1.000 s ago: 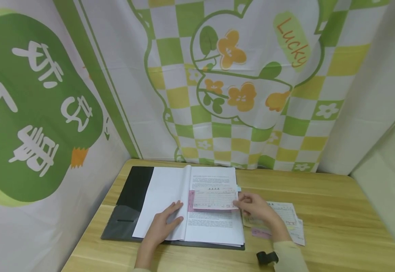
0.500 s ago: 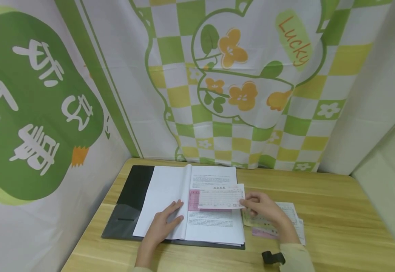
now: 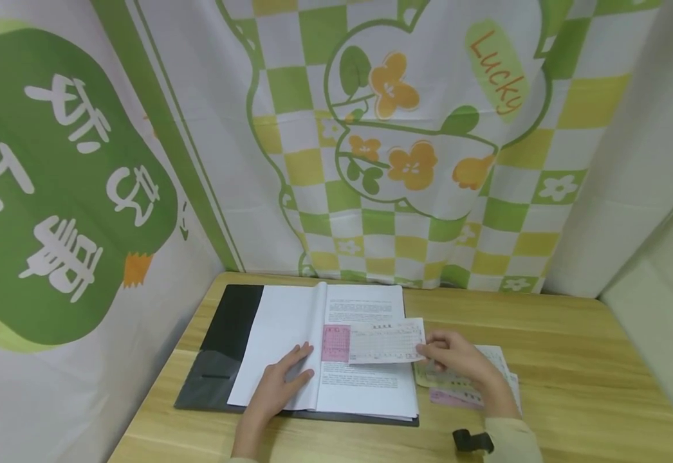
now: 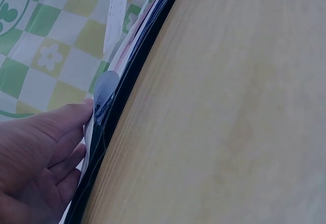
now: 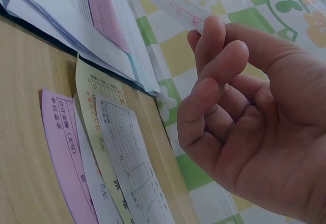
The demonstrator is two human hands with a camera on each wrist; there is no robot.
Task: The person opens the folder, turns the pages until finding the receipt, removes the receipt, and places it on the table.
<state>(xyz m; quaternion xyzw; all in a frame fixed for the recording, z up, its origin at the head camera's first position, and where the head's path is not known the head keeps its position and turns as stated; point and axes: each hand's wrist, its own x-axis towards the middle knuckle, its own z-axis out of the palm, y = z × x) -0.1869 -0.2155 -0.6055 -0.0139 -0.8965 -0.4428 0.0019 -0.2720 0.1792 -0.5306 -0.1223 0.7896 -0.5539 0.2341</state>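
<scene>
A black folder (image 3: 200, 386) lies spread on the table with white printed pages (image 3: 359, 389) in it. My left hand (image 3: 274, 388) rests on the pages near the central fold, fingers fairly straight; the left wrist view has this hand (image 4: 41, 155) at the folder's edge. Between thumb and fingers my right hand (image 3: 458, 359) pinches the right end of a white receipt slip (image 3: 383, 344). That slip is raised above the right page and partly covers a pink slip (image 3: 335, 344) on it. In the right wrist view, the held slip (image 5: 170, 5) extends away from the fingertips.
Right of the folder, several loose slips overlap on the wooden table (image 3: 574, 360): yellow (image 5: 97, 117), pink (image 5: 61, 137) and white (image 5: 132, 158) ones. My right forearm passes over them. A patterned curtain (image 3: 371, 244) hangs behind the table.
My right hand has moved right with the white slip, uncovering more of the pink slip on the page. The left hand has stayed in place.
</scene>
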